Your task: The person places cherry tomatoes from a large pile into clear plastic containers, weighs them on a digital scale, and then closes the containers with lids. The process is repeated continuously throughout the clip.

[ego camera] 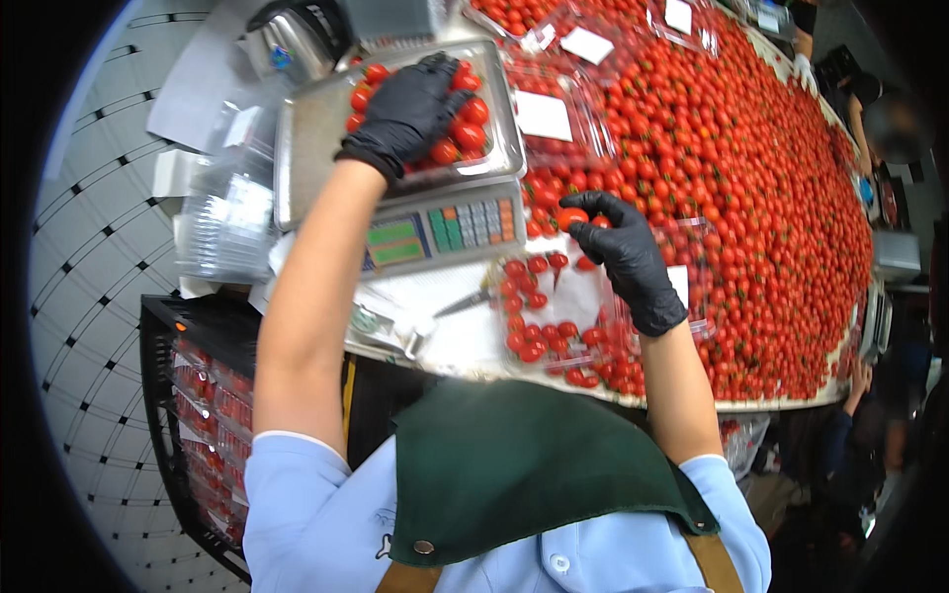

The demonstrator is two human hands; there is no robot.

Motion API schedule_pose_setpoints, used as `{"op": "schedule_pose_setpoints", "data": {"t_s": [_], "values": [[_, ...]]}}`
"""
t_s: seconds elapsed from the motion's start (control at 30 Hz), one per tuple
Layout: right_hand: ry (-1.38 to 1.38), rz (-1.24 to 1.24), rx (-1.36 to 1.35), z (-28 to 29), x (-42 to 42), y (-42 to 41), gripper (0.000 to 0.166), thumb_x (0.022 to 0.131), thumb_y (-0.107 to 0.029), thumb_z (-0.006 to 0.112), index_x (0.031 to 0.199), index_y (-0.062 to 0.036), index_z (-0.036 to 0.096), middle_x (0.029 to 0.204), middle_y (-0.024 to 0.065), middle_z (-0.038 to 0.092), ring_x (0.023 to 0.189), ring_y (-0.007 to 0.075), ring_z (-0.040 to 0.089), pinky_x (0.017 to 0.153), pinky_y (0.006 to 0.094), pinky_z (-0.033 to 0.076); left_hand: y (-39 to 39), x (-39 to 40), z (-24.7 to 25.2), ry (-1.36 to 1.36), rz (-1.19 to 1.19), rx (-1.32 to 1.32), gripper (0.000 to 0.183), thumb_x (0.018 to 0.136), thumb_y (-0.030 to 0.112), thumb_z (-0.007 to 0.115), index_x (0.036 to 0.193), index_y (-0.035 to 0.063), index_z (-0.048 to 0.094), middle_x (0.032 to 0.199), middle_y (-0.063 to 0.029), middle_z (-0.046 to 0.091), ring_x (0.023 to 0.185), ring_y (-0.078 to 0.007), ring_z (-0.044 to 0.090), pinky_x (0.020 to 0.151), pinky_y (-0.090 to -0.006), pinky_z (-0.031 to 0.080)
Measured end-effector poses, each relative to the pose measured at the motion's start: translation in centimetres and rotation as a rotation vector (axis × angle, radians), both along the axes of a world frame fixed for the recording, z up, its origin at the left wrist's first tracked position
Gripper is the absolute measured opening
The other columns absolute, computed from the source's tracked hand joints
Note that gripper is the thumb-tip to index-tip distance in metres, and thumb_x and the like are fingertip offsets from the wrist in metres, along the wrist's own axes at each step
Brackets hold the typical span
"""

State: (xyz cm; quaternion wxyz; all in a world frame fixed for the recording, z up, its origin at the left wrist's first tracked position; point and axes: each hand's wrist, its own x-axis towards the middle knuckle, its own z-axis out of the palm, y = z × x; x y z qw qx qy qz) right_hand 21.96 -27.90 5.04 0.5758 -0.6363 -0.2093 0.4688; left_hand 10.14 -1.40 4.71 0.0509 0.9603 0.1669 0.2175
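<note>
My left hand (pixel 411 107), in a black glove, lies over cherry tomatoes (pixel 468 136) on the steel pan (pixel 315 141) of a digital scale (pixel 445 230). They appear to sit in a clear plastic tray, mostly covered by the hand. Whether those fingers grip a tomato is hidden. Also gloved in black, my right hand (pixel 629 259) pinches a cherry tomato (pixel 572 219) between thumb and forefinger, right of the scale's keypad. Just below is an open clear clamshell (pixel 549 363) with tomatoes around a bare white patch. Scissors (pixel 465 302) lie to its left.
A large heap of cherry tomatoes (pixel 741 185) covers the table's right side. Filled clamshells (pixel 545 115) with white labels lie behind. Stacked empty clamshells (pixel 226 215) and a steel kettle (pixel 296 41) stand left. A black crate (pixel 159 400) holds packed tomatoes. People work across the table.
</note>
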Motion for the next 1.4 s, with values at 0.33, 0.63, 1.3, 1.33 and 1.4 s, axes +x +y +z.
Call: {"op": "schedule_pose_setpoints", "data": {"t_s": [0.33, 0.63, 1.3, 1.33, 1.4], "values": [[0.043, -0.026, -0.209, -2.6, 1.0, -7.3, 0.022, 0.076, -0.017, 0.066, 0.092, -0.0026, 0.059, 0.082, 0.0028, 0.059, 0.074, 0.0099, 0.056, 0.062, 0.0249, 0.044, -21.2, -3.4, -6.5, 0.218, -0.607, -0.456, 0.017, 0.070, 0.011, 0.059, 0.086, 0.0054, 0.056, 0.077, -0.0084, 0.053, 0.073, -0.0278, 0.055, 0.059, -0.0379, 0.045], [0.159, -0.093, -0.125, -4.5, -1.0, -8.6, 0.030, 0.079, -0.011, 0.059, 0.107, -0.0032, 0.051, 0.093, 0.0067, 0.059, 0.080, 0.0164, 0.061, 0.064, 0.0280, 0.049, -25.6, -2.4, -10.0, 0.371, -0.569, -0.272, 0.013, 0.073, 0.014, 0.055, 0.078, 0.0032, 0.061, 0.079, -0.0113, 0.057, 0.072, -0.0260, 0.058, 0.058, -0.0390, 0.047], [-0.868, 0.568, -0.118, -6.9, -5.0, -7.1, 0.008, 0.074, -0.014, 0.060, 0.081, -0.0093, 0.060, 0.079, 0.0124, 0.058, 0.072, 0.0268, 0.059, 0.065, 0.0386, 0.047, -20.6, -12.9, -7.4, -0.361, 0.233, -1.901, 0.024, 0.086, 0.008, 0.056, 0.108, -0.0013, 0.055, 0.089, -0.0101, 0.060, 0.065, -0.0114, 0.055, 0.058, -0.0242, 0.047], [-1.021, 0.637, -0.148, -7.2, -5.1, -7.1, 0.009, 0.073, -0.014, 0.060, 0.080, -0.0095, 0.061, 0.080, 0.0119, 0.057, 0.073, 0.0277, 0.059, 0.065, 0.0387, 0.048, -21.1, -12.4, -7.0, -0.359, 0.230, -1.862, 0.025, 0.086, 0.009, 0.056, 0.108, -0.0013, 0.055, 0.089, -0.0097, 0.060, 0.065, -0.0112, 0.055, 0.058, -0.0240, 0.047], [-1.227, 0.767, -0.211, -7.4, -5.3, -7.0, 0.010, 0.071, -0.015, 0.061, 0.079, -0.0099, 0.061, 0.081, 0.0111, 0.056, 0.074, 0.0282, 0.059, 0.064, 0.0383, 0.048, -21.4, -11.5, -7.5, -0.305, 0.211, -1.784, 0.034, 0.085, 0.007, 0.058, 0.118, 0.0010, 0.051, 0.091, -0.0075, 0.059, 0.070, -0.0111, 0.055, 0.065, -0.0239, 0.048]]}}
